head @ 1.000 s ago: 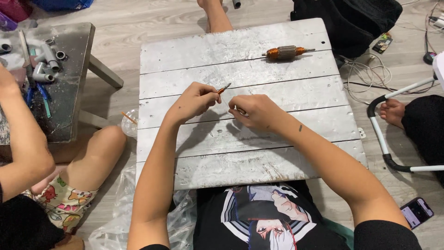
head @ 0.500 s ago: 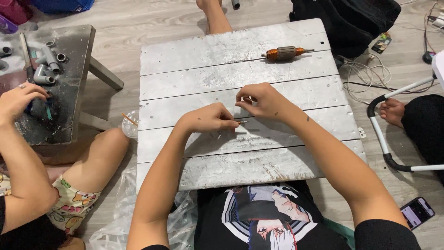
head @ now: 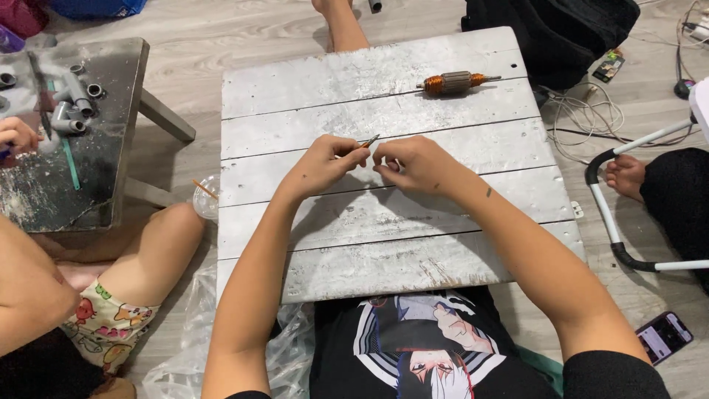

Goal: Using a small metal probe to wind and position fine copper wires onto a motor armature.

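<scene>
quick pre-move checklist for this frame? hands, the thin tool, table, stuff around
1. Left hand grips the thin tool between its fingers: ok.
2. Right hand close beside the tool tip, fingers curled; whether it holds a small part: cannot tell.
3. Both hands are over the white plank table, mid-board: ok.
4. Copper-wound motor armature lies at the far edge, apart from both hands: ok.
5. Another person's hand is at the grey side table with pipe fittings, away from this board: ok.
6. Cables and phone are on the floor to the right, off the board: ok.
</scene>
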